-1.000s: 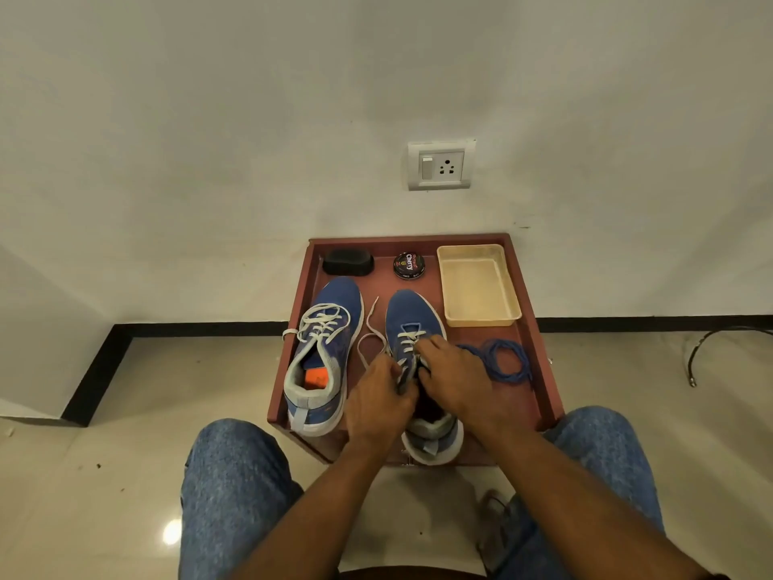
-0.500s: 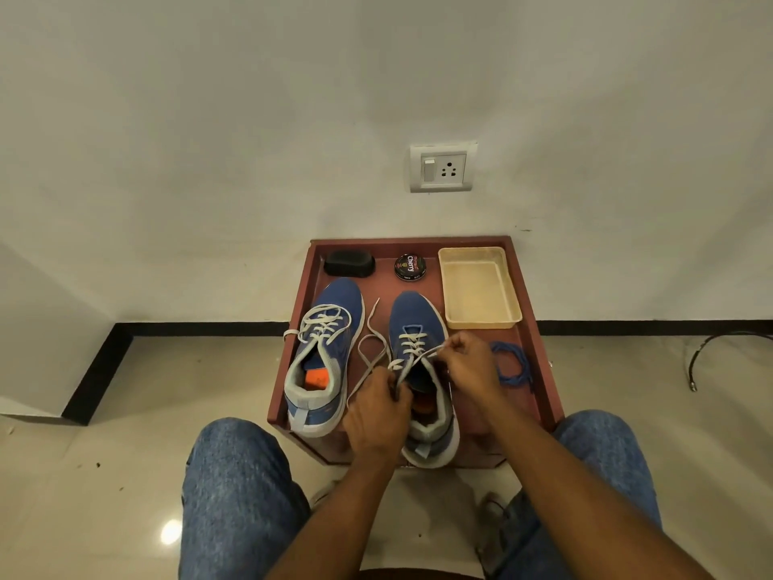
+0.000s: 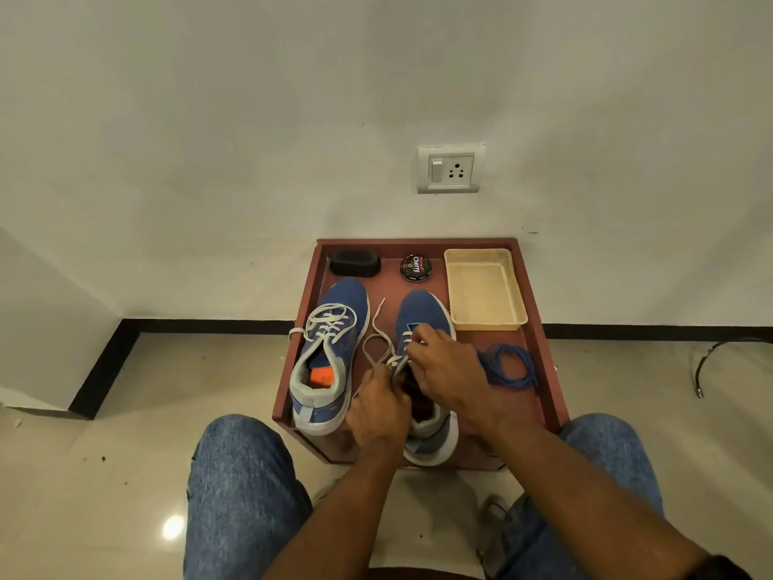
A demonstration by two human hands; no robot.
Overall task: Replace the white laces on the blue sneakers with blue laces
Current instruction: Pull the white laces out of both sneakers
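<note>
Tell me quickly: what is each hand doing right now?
Left hand: grips the white lace of the right sneaker.
Right hand: fingers curled, pinching that lace at the eyelets.

A single head-worn wide-angle view looks forward and steeply down from just above and behind the hands (image 3: 412, 391). Beyond them it faces the wall (image 3: 376, 98); below them, the knees (image 3: 238, 475) fill the near edge.
</note>
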